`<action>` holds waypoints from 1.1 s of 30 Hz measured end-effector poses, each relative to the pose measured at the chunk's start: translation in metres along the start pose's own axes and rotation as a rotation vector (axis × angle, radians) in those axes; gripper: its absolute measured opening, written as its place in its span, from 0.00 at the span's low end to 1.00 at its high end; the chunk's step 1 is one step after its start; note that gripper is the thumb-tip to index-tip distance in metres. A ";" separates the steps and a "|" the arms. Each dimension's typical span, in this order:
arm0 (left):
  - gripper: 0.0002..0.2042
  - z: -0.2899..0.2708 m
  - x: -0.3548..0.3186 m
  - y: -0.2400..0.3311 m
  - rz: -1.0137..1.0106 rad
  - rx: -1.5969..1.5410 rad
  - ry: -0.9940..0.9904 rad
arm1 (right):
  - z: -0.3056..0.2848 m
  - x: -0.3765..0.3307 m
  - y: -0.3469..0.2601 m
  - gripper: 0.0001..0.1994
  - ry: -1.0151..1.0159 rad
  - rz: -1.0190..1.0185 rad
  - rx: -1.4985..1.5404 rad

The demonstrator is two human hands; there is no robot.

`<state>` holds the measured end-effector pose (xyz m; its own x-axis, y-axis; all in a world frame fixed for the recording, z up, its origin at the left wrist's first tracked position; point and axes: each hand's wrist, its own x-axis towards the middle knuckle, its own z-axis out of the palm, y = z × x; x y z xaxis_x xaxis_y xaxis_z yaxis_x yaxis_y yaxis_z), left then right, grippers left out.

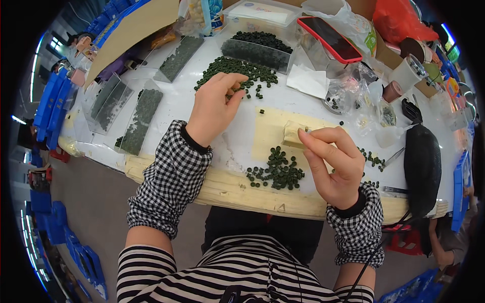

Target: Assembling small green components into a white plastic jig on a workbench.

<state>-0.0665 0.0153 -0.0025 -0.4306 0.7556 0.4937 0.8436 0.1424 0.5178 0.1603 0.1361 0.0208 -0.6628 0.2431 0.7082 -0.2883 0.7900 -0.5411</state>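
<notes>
My left hand (216, 107) hovers at the near edge of a spread pile of small dark green round pieces (227, 70). Its fingers are bent, with a gap between thumb and fingertips. My right hand (337, 162) is closed, fingertips bunched beside a small cream block (291, 134); whatever they hold is too small or hidden to name. Beneath the block lies a pale yellow sheet (265, 129). Close to the table's front edge, between my hands, sits a second heap of green pieces (280, 169).
Clear bins of dark pieces (257, 53) stand at the back and left (139, 121). A red-cased phone (331, 39) rests on a container behind a white tissue (307, 81). Tweezers (394, 157) and a black pouch (422, 169) lie right. A wooden strip (237, 194) edges the table.
</notes>
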 end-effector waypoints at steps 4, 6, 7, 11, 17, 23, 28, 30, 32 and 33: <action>0.11 0.014 -0.003 0.008 0.347 0.072 -0.223 | 0.000 -0.001 0.002 0.16 0.016 0.015 0.013; 0.12 0.022 -0.005 0.001 0.400 0.199 -0.180 | -0.001 -0.001 0.002 0.16 0.018 0.020 0.017; 0.13 0.023 -0.001 -0.003 0.375 0.254 -0.131 | -0.001 -0.001 0.002 0.16 0.023 0.020 0.018; 0.16 0.019 0.003 -0.006 0.226 0.332 0.089 | -0.001 0.001 0.002 0.15 0.049 0.001 0.023; 0.14 -0.013 -0.005 0.023 0.339 0.287 0.328 | -0.001 0.001 0.005 0.14 0.052 0.002 0.021; 0.10 -0.058 -0.085 0.069 0.733 0.013 0.018 | -0.003 0.001 0.009 0.14 0.074 0.028 -0.009; 0.13 -0.011 -0.198 0.060 0.594 -0.190 -0.605 | -0.006 0.002 0.007 0.14 0.077 0.024 -0.002; 0.15 0.022 -0.227 0.041 0.460 -0.138 -0.758 | -0.005 0.002 0.007 0.14 0.080 0.019 0.006; 0.18 0.068 -0.237 0.031 0.316 -0.088 -0.638 | -0.003 0.003 0.005 0.14 0.079 0.022 0.005; 0.19 0.091 -0.230 0.035 0.273 -0.041 -0.501 | -0.003 0.003 0.006 0.14 0.075 0.022 -0.004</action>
<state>0.0908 -0.0953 -0.1615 0.0140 0.9738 0.2271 0.8852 -0.1177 0.4500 0.1593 0.1431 0.0213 -0.6155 0.3017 0.7281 -0.2716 0.7861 -0.5553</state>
